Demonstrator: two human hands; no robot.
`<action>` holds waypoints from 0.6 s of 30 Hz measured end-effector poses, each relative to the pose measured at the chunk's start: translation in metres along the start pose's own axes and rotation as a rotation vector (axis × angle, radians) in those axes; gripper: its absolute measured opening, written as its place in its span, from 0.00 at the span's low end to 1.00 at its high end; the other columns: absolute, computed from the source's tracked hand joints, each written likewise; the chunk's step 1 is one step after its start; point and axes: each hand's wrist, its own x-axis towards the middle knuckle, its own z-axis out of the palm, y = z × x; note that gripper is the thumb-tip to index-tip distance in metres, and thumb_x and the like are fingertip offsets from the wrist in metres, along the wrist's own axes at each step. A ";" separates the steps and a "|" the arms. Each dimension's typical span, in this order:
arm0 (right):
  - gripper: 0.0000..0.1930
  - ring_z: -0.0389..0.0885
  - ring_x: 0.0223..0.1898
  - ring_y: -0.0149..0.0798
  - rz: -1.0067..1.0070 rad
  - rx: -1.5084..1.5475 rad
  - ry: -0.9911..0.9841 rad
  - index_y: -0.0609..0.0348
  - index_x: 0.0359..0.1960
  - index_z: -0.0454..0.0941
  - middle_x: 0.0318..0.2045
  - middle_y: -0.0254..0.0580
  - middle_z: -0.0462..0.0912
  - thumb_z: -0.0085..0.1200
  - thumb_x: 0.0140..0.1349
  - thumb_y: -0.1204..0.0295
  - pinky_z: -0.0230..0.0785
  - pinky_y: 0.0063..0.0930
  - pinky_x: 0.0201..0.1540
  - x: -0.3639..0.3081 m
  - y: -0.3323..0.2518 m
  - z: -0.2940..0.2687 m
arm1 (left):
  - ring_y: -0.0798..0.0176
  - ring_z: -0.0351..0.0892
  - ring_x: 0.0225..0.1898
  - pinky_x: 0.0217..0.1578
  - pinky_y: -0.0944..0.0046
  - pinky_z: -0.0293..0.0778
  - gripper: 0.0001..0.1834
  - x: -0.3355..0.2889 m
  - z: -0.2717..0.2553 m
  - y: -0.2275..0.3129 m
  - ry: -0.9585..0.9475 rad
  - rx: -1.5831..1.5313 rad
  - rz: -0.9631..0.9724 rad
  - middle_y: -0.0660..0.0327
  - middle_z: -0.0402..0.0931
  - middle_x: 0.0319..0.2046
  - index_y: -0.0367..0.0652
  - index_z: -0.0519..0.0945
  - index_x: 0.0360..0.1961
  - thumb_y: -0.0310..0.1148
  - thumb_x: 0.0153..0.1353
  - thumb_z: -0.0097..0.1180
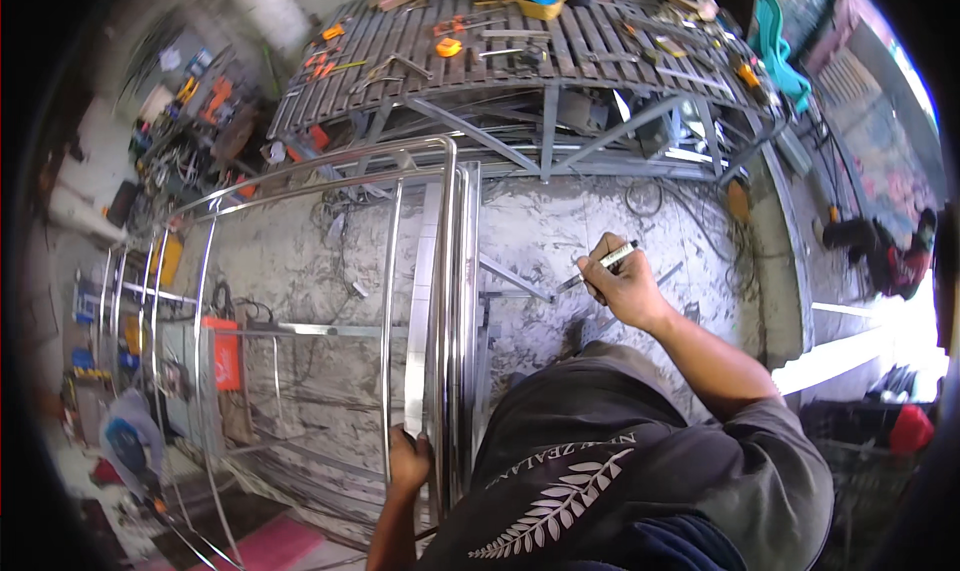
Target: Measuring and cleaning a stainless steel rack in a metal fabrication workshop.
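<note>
Our hands are well apart. Right of the middle, our right hand [622,283] grips a marker [617,255]. Low, left of middle, our left hand [408,461] is by a shiny strip [422,281]; we can't tell its grip.

daylight [845,356] glares white at right; steel tubes [470,271] glint; fisheye edges bend, darken.

Marker [618,254] partly hidden by fingers [597,274] — left forearm [394,523] cut off by lower edge.
</note>
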 end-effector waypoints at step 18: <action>0.14 0.72 0.24 0.25 -0.062 0.024 -0.047 0.59 0.34 0.75 0.22 0.32 0.77 0.61 0.73 0.63 0.65 0.26 0.28 0.143 0.017 -0.106 | 0.36 0.80 0.34 0.39 0.47 0.75 0.11 0.005 -0.082 0.011 0.556 0.256 -0.114 0.43 0.79 0.29 0.33 0.75 0.38 0.17 0.53 0.58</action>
